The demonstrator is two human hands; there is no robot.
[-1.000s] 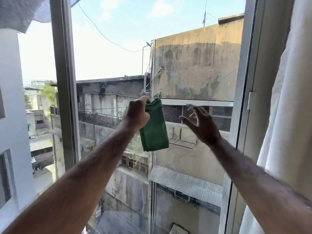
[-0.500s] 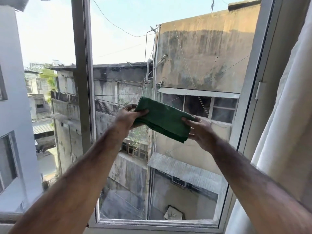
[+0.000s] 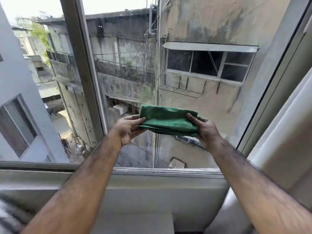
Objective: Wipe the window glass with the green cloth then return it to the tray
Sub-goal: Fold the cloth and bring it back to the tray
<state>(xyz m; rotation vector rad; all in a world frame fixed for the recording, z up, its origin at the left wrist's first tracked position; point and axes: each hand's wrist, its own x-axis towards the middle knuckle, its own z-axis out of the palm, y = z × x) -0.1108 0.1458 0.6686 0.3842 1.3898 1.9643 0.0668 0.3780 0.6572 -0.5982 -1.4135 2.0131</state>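
- In front of the lower part of the clear window glass (image 3: 135, 85), the folded green microfibre cloth (image 3: 168, 121) is held flat between both hands and apart from the pane.
- The left hand (image 3: 128, 130) has its grip closed on the cloth's left end, thumb on top and fingers beneath.
- The right hand (image 3: 205, 130) has its grip closed on the right end in the same way, thumb over the upper layer.
- The cloth looks doubled over into a thick pad, its layered edge facing the person.
- The tray is not in view, so where the cloth must go cannot be told from here.
- Judging by the tidy fold held away from the glass, the step in hand seems to be squaring up the cloth, either for another pass or for carrying it to the tray.
- To do it well, keep both ends pinched evenly so the layers stay aligned and no corner droops.
- If more wiping is meant, press the flat face against the pane, not the folded edge, and work toward the grey metal window frame (image 3: 81, 68).
- The pale curtain (image 3: 287, 141) hangs near the right forearm; keep the cloth clear of it.
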